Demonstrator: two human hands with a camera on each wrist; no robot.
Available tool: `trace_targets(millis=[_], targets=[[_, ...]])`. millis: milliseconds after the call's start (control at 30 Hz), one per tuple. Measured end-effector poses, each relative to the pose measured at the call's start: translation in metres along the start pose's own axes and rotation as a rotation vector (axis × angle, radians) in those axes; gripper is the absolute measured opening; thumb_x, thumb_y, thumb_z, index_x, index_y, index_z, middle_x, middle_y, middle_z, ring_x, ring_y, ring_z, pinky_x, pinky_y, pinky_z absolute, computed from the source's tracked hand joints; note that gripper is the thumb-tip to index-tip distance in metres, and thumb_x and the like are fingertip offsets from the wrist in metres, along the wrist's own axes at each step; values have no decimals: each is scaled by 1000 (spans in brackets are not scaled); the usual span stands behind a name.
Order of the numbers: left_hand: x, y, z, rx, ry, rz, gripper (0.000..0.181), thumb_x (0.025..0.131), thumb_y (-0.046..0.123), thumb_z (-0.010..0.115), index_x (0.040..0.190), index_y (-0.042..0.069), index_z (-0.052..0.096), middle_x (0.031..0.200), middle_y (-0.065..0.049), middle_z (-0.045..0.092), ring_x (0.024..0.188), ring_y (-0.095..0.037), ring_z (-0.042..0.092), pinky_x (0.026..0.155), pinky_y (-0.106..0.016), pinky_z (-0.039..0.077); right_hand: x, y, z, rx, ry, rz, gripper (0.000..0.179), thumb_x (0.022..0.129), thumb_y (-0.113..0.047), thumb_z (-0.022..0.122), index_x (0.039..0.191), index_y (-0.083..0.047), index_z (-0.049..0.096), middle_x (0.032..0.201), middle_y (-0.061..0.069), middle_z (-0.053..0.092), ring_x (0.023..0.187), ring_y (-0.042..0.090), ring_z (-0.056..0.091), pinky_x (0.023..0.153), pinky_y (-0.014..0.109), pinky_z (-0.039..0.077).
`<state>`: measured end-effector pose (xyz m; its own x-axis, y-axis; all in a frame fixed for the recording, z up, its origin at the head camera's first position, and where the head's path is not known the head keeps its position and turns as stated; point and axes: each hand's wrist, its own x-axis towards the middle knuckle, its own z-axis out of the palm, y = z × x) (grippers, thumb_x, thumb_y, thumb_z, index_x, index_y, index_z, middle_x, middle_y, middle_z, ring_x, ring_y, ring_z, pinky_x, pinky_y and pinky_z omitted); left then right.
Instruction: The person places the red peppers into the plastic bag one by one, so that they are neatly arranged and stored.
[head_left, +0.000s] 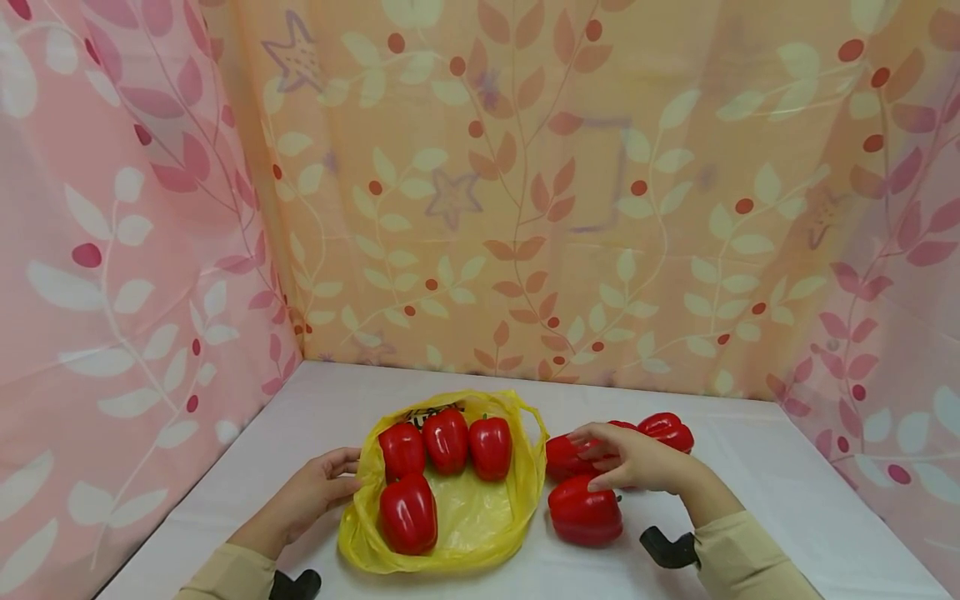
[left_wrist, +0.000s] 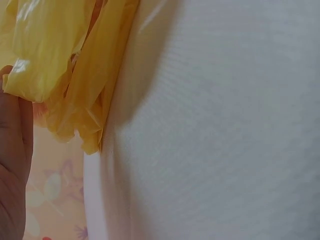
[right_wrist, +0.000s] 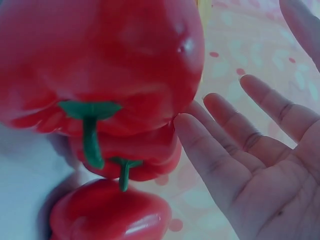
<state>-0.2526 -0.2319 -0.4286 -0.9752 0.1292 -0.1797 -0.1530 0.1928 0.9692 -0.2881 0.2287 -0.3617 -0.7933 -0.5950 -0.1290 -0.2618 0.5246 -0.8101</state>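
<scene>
A yellow plastic bag (head_left: pixel 472 517) lies on the table with its mouth wide and several red bell peppers (head_left: pixel 408 512) inside. My left hand (head_left: pixel 315 496) is at the bag's left side, fingers loosely bent and fingertips right at the plastic. In the left wrist view, a fold of the bag (left_wrist: pixel 45 55) overlaps the fingertips. On the other side, my right hand (head_left: pixel 641 458) is above the loose peppers, its fingers spread and nothing in its palm. Nearest to it is a red bell pepper (head_left: pixel 587 521) with a green stem (right_wrist: pixel 91 132).
More red peppers (head_left: pixel 667 429) lie behind the right hand, partly covered by it. A white cloth covers the table (head_left: pixel 765 483). Floral curtains (head_left: pixel 525 208) close in the back and both sides. Black wrist mounts (head_left: pixel 667 550) stick out below the sleeves.
</scene>
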Motion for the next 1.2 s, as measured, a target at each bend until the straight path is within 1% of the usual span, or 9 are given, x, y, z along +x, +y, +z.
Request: trace_targets(millis=[100,233,367,600,733,867,1200], targets=[[0,-1,0,-4,4,0,57,81,17,67,131,1,44,113,-10,56,95,-19,57,84,-34,51,-4,4,0,-20,11,-31,64,73,-19,76,128,-9,46,128,16,47,114,38,49,84,41,50],[0,-1,0,-5,-4,10,58,80,18,67,131,1,43,112,-10,56,96,-19,57,84,-34,51,-11,9,1,-11,21,-52,63,73,-18,77,127,-7,46,125,17,49,112,36,50,83,38,51],[0,-1,0,-4,-5,6,58,81,17,67,131,1,43,112,-10,56,96,-19,57,84,-34,51,-17,15,3,15,27,-44,66,72,-19,77,128,-7,46,125,17,48,111,35,50,82,37,52],[-1,-1,0,-4,-11,12,58,81,18,67,131,1,43,113,-10,56,96,-19,57,84,-34,51,-21,22,5,44,61,-24,67,68,-17,80,126,-8,47,125,18,48,110,34,52,82,42,51],[-1,-1,0,-3,1,7,57,81,17,67,131,1,44,112,-10,56,95,-19,57,84,-34,51,-22,24,6,24,80,-6,64,67,-18,81,122,-7,50,119,15,53,107,31,53,82,44,51],[-1,-1,0,-4,0,7,56,81,16,66,131,1,44,112,-10,56,95,-19,57,84,-34,51,-22,27,8,6,73,9,62,67,-19,81,121,-7,52,114,11,56,106,29,52,83,43,51],[0,-2,-1,-11,-5,8,59,81,17,67,131,1,43,112,-10,56,95,-19,57,84,-34,51,-20,31,9,-57,58,-3,53,69,-21,79,114,-9,56,110,6,58,106,31,54,83,43,51]])
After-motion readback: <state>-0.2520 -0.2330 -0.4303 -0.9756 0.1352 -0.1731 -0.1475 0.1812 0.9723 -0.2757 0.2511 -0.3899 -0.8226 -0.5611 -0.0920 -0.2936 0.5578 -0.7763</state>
